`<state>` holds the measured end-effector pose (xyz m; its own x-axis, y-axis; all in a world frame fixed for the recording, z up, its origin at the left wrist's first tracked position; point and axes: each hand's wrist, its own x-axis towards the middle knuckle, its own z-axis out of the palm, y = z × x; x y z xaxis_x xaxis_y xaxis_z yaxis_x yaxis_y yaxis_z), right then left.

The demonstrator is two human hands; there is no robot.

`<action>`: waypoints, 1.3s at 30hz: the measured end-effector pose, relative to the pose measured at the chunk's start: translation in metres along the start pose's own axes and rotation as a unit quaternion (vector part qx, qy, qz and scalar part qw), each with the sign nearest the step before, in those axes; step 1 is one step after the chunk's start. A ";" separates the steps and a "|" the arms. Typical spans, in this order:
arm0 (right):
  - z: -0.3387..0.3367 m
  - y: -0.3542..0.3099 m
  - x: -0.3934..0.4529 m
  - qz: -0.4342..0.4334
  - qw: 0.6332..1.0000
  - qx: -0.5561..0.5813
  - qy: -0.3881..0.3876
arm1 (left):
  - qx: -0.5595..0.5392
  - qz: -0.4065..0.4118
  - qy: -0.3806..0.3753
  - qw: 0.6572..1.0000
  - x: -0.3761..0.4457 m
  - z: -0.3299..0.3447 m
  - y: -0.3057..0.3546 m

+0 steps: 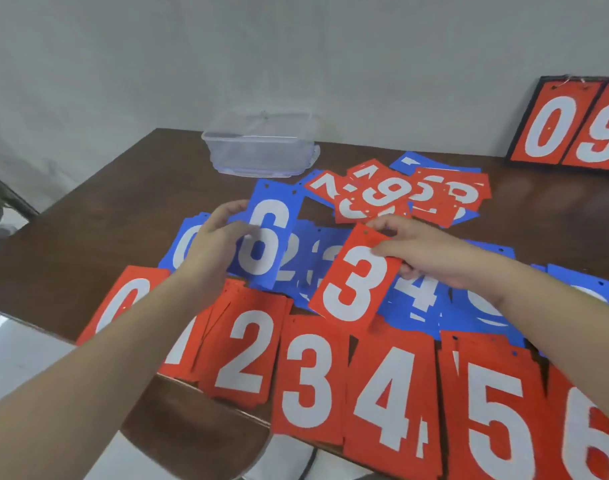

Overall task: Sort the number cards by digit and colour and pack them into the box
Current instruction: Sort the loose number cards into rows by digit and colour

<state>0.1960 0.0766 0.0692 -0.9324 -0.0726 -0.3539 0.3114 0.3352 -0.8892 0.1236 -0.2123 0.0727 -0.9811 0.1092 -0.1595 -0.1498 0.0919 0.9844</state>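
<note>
Item: number cards on a dark brown worktop [105,202], with the clear plastic box [261,147] as landmark, standing at the far edge of the worktop against the wall. Left hand [216,244] pinches a blue 6 card [265,237], thumb on its face, the card held upright nearer the viewer than the box. Right hand [424,251] pinches a red 3 card [355,278], tilted, nearer still and to the right of the box. Loose heap of red and blue cards [400,192] lies just right of the box, nearly touching it. Row of blue cards [417,299] lies under both hands. Row of red piles [389,393], digits 0 to 6, lies farthest from the box, overhanging the near worktop edge. Bare worktop shows left of the box and beyond the heap at right. Scoreboard [566,129] showing 0 and 9 leans against the wall, well right of the box.
</note>
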 end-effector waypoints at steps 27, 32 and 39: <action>0.072 0.039 -0.062 -0.138 0.914 -0.318 0.210 | 0.016 0.005 -0.145 0.989 -0.070 -0.015 -0.020; 0.020 0.062 -0.092 -0.118 0.913 -0.298 0.251 | 0.022 0.010 -0.166 0.986 -0.067 0.038 -0.009; -0.071 0.113 -0.135 -0.082 0.905 -0.261 0.324 | 0.030 -0.006 -0.223 0.974 -0.065 0.153 0.001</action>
<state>0.3444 0.1911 0.0370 -0.9225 0.3482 0.1665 0.1873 0.7811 -0.5957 0.2061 -0.0682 0.0732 -0.8264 0.5260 -0.2009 -0.1405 0.1529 0.9782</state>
